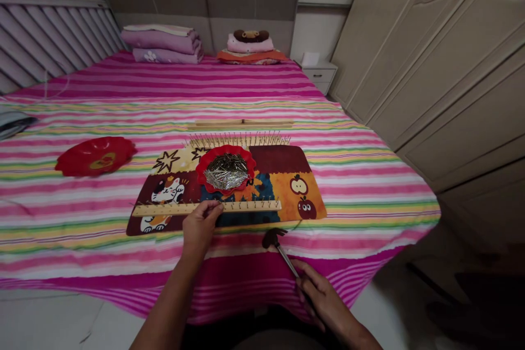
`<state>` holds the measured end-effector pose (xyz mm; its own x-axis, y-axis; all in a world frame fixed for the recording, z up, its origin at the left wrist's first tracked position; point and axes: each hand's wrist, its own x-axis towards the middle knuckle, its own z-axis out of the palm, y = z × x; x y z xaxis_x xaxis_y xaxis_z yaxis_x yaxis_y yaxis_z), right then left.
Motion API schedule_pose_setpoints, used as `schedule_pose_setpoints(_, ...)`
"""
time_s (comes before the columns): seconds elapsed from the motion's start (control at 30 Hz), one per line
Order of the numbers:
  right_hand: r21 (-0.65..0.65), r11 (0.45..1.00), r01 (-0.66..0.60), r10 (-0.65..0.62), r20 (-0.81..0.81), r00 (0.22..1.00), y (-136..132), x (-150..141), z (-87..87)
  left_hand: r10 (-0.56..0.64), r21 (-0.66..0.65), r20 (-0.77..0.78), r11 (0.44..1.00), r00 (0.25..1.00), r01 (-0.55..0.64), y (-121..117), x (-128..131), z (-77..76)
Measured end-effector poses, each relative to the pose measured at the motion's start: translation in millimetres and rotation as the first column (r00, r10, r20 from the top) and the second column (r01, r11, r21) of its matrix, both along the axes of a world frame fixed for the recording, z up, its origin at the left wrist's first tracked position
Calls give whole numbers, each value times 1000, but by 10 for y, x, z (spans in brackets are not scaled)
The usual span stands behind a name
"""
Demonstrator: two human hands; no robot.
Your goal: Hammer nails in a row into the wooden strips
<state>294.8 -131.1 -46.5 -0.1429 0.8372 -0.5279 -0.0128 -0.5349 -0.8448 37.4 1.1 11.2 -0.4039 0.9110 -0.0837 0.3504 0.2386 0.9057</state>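
Left hand point(202, 224): one, fingertips at one wooden strip point(257, 206); cannot tell what they grasp
Right hand point(318, 290): one, gripping one hammer point(287, 261)
Nail bowl point(202, 173): one, beyond left hand
Red dish point(77, 158): one, left of both hands

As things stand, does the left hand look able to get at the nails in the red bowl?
Likely yes: the left hand is at the wooden strip just short of the red bowl, whose nails lie uncovered.

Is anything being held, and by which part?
The right hand holds a hammer by its handle. The left hand is at the nearest wooden strip; whether it grips anything is unclear.
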Motion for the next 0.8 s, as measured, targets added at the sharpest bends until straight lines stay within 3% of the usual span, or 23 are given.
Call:
schedule_pose_setpoints(0.23, -8, 1000, 1, -1, 36, 999, -19, -14, 7, -79, 77, -211, 992, 974, 97, 6, -14, -85)
schedule_pose_setpoints(0.33, -10, 999, -43, 43, 57, 997, -27, -57, 173, -107, 130, -287, 980, 952, 150, 0, -17, -125)
schedule_pose_setpoints(0.43, 10, 993, -118, 118, 2, 993, 27, -156, 471, -114, 175, -326, 968, 939, 178, -16, -22, -168)
schedule_pose_setpoints(0.6, 241, 956, -165, 158, 47, 986, 317, -410, 930, -114, 245, -338, 948, 934, 205, -43, -16, -231)
schedule_pose_setpoints(0.8, 457, 844, -279, 175, 257, 950, 632, -646, 1067, -101, 248, -352, 949, 931, 197, -55, -9, -242)
